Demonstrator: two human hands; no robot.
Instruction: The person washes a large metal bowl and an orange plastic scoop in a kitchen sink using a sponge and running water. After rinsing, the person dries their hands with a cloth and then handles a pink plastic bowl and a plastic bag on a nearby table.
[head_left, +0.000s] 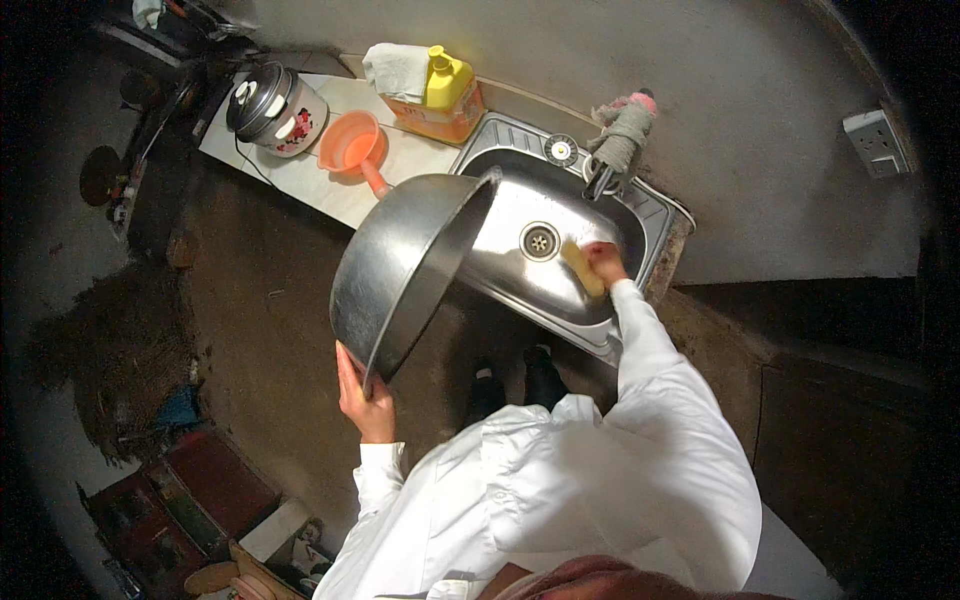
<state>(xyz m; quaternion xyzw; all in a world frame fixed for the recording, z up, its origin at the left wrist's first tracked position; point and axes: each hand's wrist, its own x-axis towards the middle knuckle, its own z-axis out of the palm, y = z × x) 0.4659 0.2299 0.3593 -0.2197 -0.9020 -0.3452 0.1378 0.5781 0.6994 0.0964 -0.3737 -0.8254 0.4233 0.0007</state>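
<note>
My left hand (366, 401) grips the rim of a large metal basin (397, 255), which is tipped on its side. The basin's far rim reaches over the left end of a stainless steel sink (491, 296). Inside the sink, my right hand (604, 262) holds a yellow sponge or cloth (581, 270) against the bowl, to the right of the drain (540, 241). The hand is slightly blurred. Above it stands the tap (600, 180), wrapped in grey cloth (622, 139).
Left of the sink, a tiled counter (296, 176) bears an orange dipper (352, 142), a rice cooker (274, 109) and a yellow jug (450, 90) with a white cloth (397, 71) on it. A round strainer (561, 150) lies on the sink's back ledge. A wall socket (876, 142) is at right.
</note>
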